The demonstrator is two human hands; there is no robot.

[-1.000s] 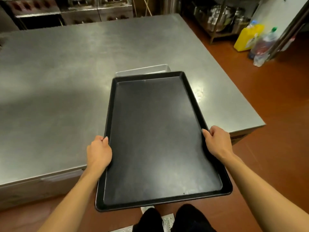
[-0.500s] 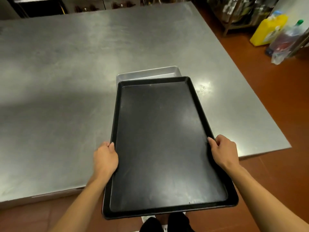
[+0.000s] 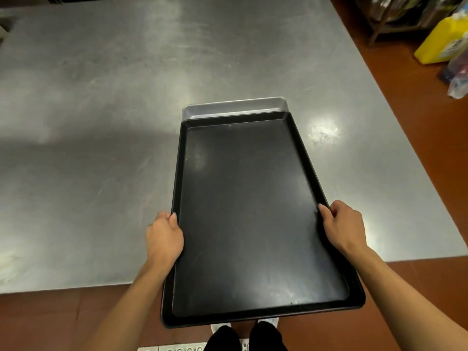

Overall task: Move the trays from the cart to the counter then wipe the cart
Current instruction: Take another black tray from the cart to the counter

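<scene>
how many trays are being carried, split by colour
black tray: 1, on top, gripped by the left hand and right hand
silver tray: 1, underneath, only its far end showing
total: 2 trays, held over the counter

Dim, warm overhead light; a bright glare spot on the steel worktop, a broad soft shadow across its left side, and wide-angle bending at the edges.
</scene>
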